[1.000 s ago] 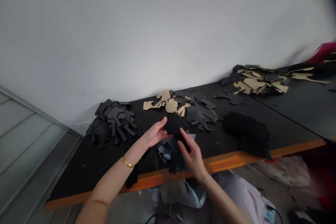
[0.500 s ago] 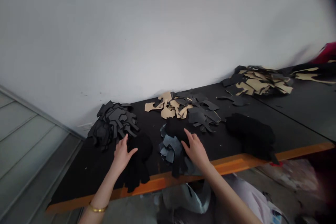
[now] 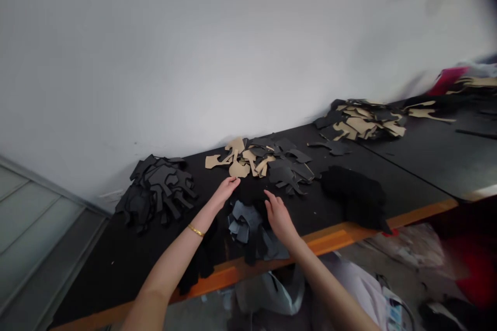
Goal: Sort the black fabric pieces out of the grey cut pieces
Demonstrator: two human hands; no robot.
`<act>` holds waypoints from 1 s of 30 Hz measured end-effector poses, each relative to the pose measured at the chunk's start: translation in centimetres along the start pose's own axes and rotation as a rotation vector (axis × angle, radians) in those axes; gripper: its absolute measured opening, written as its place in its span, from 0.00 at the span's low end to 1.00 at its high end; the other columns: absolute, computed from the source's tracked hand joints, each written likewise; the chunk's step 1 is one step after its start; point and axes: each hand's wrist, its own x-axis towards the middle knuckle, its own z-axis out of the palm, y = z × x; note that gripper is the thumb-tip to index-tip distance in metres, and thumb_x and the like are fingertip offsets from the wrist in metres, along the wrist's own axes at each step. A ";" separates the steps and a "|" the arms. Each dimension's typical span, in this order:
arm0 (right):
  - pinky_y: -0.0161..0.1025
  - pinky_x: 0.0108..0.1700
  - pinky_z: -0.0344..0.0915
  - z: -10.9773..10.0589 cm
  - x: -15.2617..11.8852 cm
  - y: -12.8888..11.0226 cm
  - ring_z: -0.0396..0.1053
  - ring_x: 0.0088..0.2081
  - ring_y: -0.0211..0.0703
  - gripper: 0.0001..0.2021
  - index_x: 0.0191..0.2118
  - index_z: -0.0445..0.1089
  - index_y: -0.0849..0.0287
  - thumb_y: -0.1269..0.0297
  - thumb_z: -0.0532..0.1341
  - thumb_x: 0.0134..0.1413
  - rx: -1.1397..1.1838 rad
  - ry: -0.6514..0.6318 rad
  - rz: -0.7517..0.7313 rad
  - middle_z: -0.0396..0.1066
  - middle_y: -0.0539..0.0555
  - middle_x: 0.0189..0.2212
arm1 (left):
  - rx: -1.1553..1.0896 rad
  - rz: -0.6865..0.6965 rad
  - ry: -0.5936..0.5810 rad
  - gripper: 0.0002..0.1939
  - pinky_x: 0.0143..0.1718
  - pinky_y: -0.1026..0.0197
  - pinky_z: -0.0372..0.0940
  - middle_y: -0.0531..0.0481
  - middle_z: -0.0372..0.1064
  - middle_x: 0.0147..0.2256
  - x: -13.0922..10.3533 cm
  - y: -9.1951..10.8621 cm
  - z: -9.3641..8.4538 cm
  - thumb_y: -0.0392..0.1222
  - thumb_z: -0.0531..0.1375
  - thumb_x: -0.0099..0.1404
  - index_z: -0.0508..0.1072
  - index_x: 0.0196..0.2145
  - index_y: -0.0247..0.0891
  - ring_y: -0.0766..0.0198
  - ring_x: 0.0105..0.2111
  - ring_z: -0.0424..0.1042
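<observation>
My left hand (image 3: 227,191) reaches in with thumb and fingers together at the left edge of a black fabric piece (image 3: 250,190). This piece lies over a small pile of blue-grey cut pieces (image 3: 244,220). My right hand (image 3: 280,217) is at the right edge of the same black piece, fingers stretched out and slightly apart. Whether its fingertips touch the fabric is hard to see against the dark table. Partly hidden behind my left forearm, another black fabric pile (image 3: 196,266) hangs over the table's front edge.
A pile of dark grey cut pieces (image 3: 159,186) lies on the left. Tan pieces (image 3: 238,165) and grey pieces (image 3: 289,168) lie behind my hands. Black fabric (image 3: 353,194) and a mixed pile (image 3: 363,121) are farther right. The black table (image 3: 93,269) has an orange-brown front edge.
My left hand has moved right and away from me, from the left black fabric pile to the middle black piece. My right hand stays beside that piece. The view has shifted slightly.
</observation>
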 end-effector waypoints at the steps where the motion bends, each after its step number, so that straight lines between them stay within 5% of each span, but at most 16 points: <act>1: 0.46 0.40 0.69 0.0 -0.1 -0.1 0.70 0.38 0.50 0.19 0.55 0.64 0.58 0.64 0.46 0.63 0.003 -0.002 -0.001 0.67 0.60 0.38 | -0.012 0.001 -0.013 0.18 0.48 0.53 0.61 0.43 0.75 0.36 0.0 0.3 0.0 0.48 0.64 0.55 0.74 0.39 0.34 0.52 0.43 0.71; 7: 0.46 0.40 0.69 0.0 -0.4 -0.2 0.69 0.37 0.50 0.21 0.57 0.64 0.56 0.64 0.54 0.57 0.041 -0.040 -0.024 0.66 0.58 0.37 | -0.084 0.051 -0.073 0.12 0.42 0.61 0.61 0.51 0.72 0.28 -1.5 2.0 -0.1 0.47 0.68 0.50 0.75 0.27 0.36 0.58 0.37 0.70; 12: 0.46 0.41 0.68 -0.7 0.3 0.0 0.69 0.36 0.50 0.21 0.55 0.66 0.62 0.65 0.48 0.59 0.105 -0.030 -0.004 0.67 0.60 0.35 | -0.231 -0.013 -0.135 0.17 0.35 0.63 0.64 0.52 0.71 0.28 -2.1 2.3 0.4 0.55 0.64 0.55 0.72 0.33 0.38 0.63 0.31 0.70; 16: 0.43 0.34 0.69 -1.0 0.5 0.2 0.69 0.29 0.45 0.21 0.54 0.67 0.62 0.64 0.47 0.60 0.185 -0.026 0.032 0.67 0.57 0.30 | -0.364 -0.157 -0.256 0.22 0.36 0.56 0.68 0.45 0.74 0.34 -2.5 2.1 0.8 0.58 0.61 0.57 0.71 0.41 0.38 0.58 0.33 0.74; 20: 0.39 0.28 0.69 -2.2 0.3 0.5 0.67 0.24 0.39 0.22 0.56 0.64 0.61 0.63 0.45 0.61 0.247 0.023 0.083 0.65 0.56 0.33 | -0.437 -0.233 -0.275 0.17 0.36 0.59 0.69 0.42 0.75 0.37 -3.0 1.4 1.2 0.47 0.64 0.57 0.73 0.40 0.34 0.56 0.36 0.75; 25: 0.41 0.35 0.68 -9.9 1.5 2.4 0.65 0.27 0.39 0.23 0.59 0.61 0.60 0.60 0.46 0.62 0.149 0.282 0.076 0.61 0.54 0.33 | -0.366 -0.223 -0.243 0.18 0.31 0.63 0.68 0.44 0.76 0.38 -3.6 1.0 1.3 0.38 0.66 0.52 0.72 0.42 0.35 0.58 0.34 0.75; 30: 0.43 0.42 0.65 -19.3 2.4 6.6 0.66 0.35 0.44 0.23 0.61 0.58 0.61 0.63 0.47 0.63 -0.327 0.572 -0.005 0.62 0.58 0.39 | -0.334 -0.160 -0.205 0.16 0.36 0.62 0.70 0.45 0.75 0.39 -4.5 1.8 0.6 0.42 0.67 0.52 0.72 0.39 0.37 0.59 0.37 0.76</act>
